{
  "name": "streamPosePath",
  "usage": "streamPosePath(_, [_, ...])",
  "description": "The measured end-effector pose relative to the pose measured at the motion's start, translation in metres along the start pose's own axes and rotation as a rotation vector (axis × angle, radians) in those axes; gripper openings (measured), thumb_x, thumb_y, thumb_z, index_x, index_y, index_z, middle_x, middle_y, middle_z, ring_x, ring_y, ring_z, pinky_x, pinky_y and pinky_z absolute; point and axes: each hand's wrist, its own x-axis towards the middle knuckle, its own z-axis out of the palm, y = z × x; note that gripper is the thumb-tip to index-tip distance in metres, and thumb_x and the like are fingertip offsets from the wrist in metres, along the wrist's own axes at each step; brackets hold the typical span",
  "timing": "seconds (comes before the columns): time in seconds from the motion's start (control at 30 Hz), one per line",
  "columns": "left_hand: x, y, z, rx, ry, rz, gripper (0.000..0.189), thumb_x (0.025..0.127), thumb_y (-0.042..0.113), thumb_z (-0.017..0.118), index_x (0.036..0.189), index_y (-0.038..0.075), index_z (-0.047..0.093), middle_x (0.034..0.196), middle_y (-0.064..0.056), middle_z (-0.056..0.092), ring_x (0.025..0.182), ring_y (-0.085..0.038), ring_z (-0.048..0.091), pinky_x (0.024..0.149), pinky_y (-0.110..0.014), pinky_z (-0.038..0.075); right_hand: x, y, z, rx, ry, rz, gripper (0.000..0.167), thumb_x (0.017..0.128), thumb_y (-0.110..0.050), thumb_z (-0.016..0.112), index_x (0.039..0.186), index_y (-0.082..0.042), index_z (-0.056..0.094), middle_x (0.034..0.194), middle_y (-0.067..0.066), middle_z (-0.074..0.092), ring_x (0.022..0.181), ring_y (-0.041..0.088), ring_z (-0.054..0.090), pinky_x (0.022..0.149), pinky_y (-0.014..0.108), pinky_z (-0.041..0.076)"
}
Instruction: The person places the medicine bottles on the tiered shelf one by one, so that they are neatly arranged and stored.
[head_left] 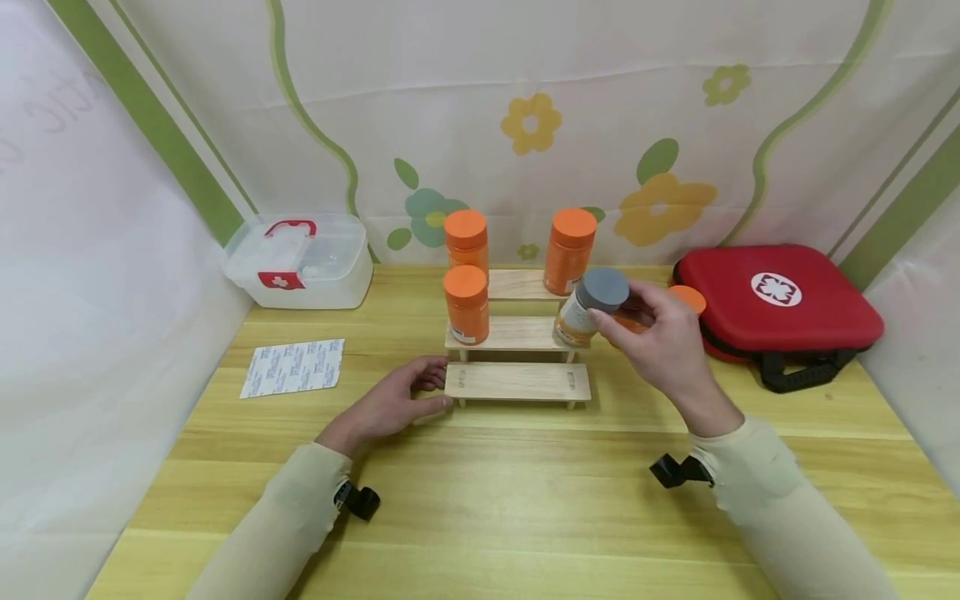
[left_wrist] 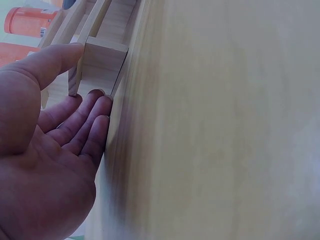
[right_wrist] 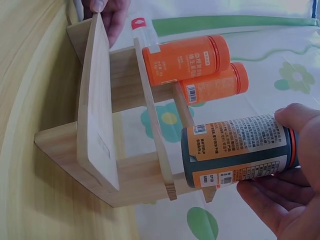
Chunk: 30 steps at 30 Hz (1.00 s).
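Observation:
My right hand (head_left: 667, 342) grips a grey-capped pill bottle (right_wrist: 235, 152) near its cap, with the thumb on one side and fingers on the other. Tilted slightly, the bottle is at the right end of the middle tier of a three-tier wooden rack (head_left: 517, 381); I cannot tell whether its base touches the tier. My left hand (head_left: 393, 398) holds the left end of the rack's lowest tier, thumb at the front edge and fingers against the side. Orange bottles stand on the rack: one (head_left: 467, 308) at middle left, others on the top tier at left and right (head_left: 570, 250).
Behind my right hand another orange cap (head_left: 687, 297) shows, mostly hidden. A red first-aid case (head_left: 780, 296) lies at the right. At the left are a clear plastic medicine box (head_left: 337, 267) and a printed blister sheet (head_left: 292, 369). A patterned curtain closes the back.

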Motion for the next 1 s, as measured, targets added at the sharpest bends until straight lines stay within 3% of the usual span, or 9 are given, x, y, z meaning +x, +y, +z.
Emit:
streamPosePath(0.1, [0.000,0.000,0.000,0.001,0.000,0.000,0.069,0.102,0.028,0.077,0.160,0.005,0.046,0.143,-0.013,0.065,0.136,-0.032,0.059,0.124,-0.056,0.044,0.002,0.001,0.004,-0.017,-0.014,0.006,0.047,0.089,-0.004,0.087,0.133,0.004,0.071,0.121,0.021,0.077,0.102,0.001,0.072,0.090,0.006,0.056])
streamPosePath(0.23, [0.000,0.002,0.001,-0.003,0.002,-0.004,0.069,0.102,0.027,0.077,0.160,0.006,0.046,0.142,-0.012,0.065,0.136,-0.032,0.059,0.125,-0.055,0.044,0.004,0.002,0.008,-0.036,-0.032,0.023,0.048,0.090,-0.008,0.088,0.134,0.004,0.071,0.121,0.023,0.077,0.106,0.028,0.076,0.090,0.006,0.056])
streamPosePath(0.33, [-0.001,0.003,0.001,-0.002,0.003,-0.007,0.069,0.102,0.027,0.077,0.160,0.006,0.046,0.142,-0.012,0.065,0.136,-0.032,0.059,0.125,-0.055,0.044,0.006,0.002,0.010,-0.042,-0.045,0.032,0.048,0.091,-0.011,0.088,0.134,0.003,0.071,0.122,0.024,0.077,0.109,0.038,0.077,0.089,0.007,0.057])
streamPosePath(0.57, [0.001,0.002,0.001,-0.007,0.001,0.003,0.069,0.102,0.026,0.077,0.159,0.004,0.046,0.142,-0.013,0.065,0.135,-0.032,0.059,0.124,-0.055,0.044,0.011,0.000,0.015,-0.100,-0.070,0.017,0.047,0.092,-0.015,0.088,0.133,0.001,0.072,0.120,0.022,0.078,0.107,0.038,0.077,0.080,0.000,0.050])
streamPosePath(0.8, [0.001,0.002,0.001,-0.010,-0.001,0.011,0.069,0.102,0.026,0.077,0.160,0.004,0.046,0.141,-0.012,0.065,0.135,-0.031,0.059,0.124,-0.055,0.044,0.012,0.001,0.019,-0.149,-0.067,-0.033,0.051,0.091,-0.013,0.089,0.136,0.002,0.070,0.120,0.022,0.078,0.107,0.039,0.077,0.082,-0.002,0.046])
streamPosePath(0.9, [0.001,0.002,0.001,-0.010,0.000,0.011,0.069,0.102,0.026,0.077,0.160,0.004,0.045,0.142,-0.013,0.065,0.135,-0.032,0.059,0.124,-0.055,0.044,0.011,0.002,0.020,-0.185,-0.061,-0.061,0.052,0.090,-0.013,0.090,0.136,0.002,0.070,0.119,0.021,0.078,0.105,0.038,0.078,0.081,0.006,0.053])
streamPosePath(1.0, [0.000,0.002,0.001,-0.012,0.004,0.002,0.069,0.102,0.026,0.077,0.159,0.004,0.046,0.142,-0.012,0.065,0.135,-0.032,0.059,0.124,-0.055,0.043,0.010,0.002,0.022,-0.221,-0.055,-0.084,0.053,0.088,-0.015,0.091,0.135,0.001,0.070,0.117,0.020,0.079,0.102,0.037,0.078,0.076,0.025,0.058])
